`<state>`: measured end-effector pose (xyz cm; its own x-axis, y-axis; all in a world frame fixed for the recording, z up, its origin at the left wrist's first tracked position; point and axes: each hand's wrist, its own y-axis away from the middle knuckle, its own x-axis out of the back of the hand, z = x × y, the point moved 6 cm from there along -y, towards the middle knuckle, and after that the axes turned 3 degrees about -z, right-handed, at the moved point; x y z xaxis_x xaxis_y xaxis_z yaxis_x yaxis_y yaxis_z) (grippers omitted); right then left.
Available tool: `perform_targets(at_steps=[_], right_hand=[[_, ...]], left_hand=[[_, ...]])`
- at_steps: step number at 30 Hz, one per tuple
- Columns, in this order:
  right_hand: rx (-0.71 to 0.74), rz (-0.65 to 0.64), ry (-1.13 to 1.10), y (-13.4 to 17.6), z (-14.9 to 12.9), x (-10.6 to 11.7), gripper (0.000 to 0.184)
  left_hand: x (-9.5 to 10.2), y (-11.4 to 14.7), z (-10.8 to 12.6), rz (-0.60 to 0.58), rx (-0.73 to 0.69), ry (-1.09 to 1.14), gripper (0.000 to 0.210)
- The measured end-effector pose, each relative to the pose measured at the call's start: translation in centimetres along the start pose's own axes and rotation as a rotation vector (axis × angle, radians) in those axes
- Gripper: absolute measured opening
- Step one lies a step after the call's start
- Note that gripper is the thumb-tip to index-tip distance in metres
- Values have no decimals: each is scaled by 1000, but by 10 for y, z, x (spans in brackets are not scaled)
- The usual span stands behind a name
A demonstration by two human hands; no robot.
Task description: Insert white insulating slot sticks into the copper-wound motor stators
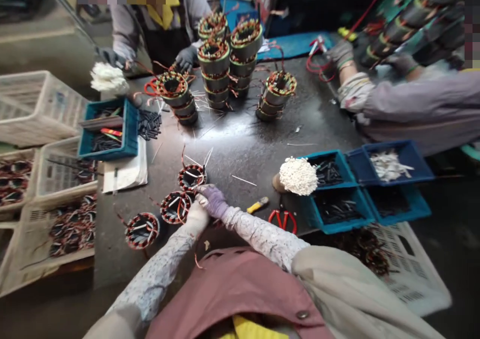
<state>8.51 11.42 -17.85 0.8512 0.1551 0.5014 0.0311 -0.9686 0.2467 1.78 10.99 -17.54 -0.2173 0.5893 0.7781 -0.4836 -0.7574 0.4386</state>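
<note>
My left hand [197,220], in a white glove, meets my right hand [213,201], in a purple glove, at the near side of a small wound stator [192,178]. Both hands look closed, with fingers pressed together, but what lies between them is hidden. White sleeves and red-brown wires stick up from that stator. Just left of my left hand stands a second stator [175,207] with a loop of red wire. A third stator [142,230] sits farther left, near the table's front edge.
Stacked stators [215,81] stand toward the back. A yellow-handled cutter [257,205], red-handled pliers [283,220], a white sleeve bundle [298,176] and blue bins [339,209] are at right. Another blue bin [108,129] is left. Co-workers' gloved hands [341,54] work across the table.
</note>
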Motion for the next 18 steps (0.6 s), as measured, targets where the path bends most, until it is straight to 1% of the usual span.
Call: perform_targets(at_steps=[1,3,4,5,6,7,8,9,10,11,12,14,15,16,17,18], right_hand=[[3,17,4,7,0,9,29],[80,22,-30,31,-1,35,30],[144,-2,-31,48,-3,49,31],[207,-47,-20,67,-5,61,33],[247,-97,-8,87,-7,72,34],[261,-141,-4,106,-9,81,35],[254,-159,-21,124,-10,90,36],[238,-159,-60,139,-12,98,35],[226,-151,-114,153,-13,106,34],[220,-141,-171,164,-13,113,33],[216,-125,-220,175,-13,120,30],[192,-38,-279,191,-8,140,23],[151,49,-302,199,-1,154,18],[87,167,-330,208,9,172,13],[11,287,-368,218,20,193,8],[-66,409,-406,230,34,217,5]], left_hand=[[5,5,1,-13,-25,-6,31],[18,17,7,-22,-106,25,28],[24,23,13,-54,-152,96,28],[28,28,20,-131,-196,206,30],[29,32,29,-257,-230,336,34],[26,36,41,-425,-249,459,38],[22,41,55,-606,-258,554,41],[18,47,71,-769,-262,601,43],[13,52,87,-889,-262,616,44],[9,56,104,-969,-258,610,44],[5,59,121,-1019,-253,603,44],[-3,62,155,-1060,-252,623,48],[-6,62,171,-1057,-254,660,49],[-8,61,184,-1034,-258,718,50],[-10,59,193,-995,-255,791,52],[-12,57,197,-939,-236,869,57]])
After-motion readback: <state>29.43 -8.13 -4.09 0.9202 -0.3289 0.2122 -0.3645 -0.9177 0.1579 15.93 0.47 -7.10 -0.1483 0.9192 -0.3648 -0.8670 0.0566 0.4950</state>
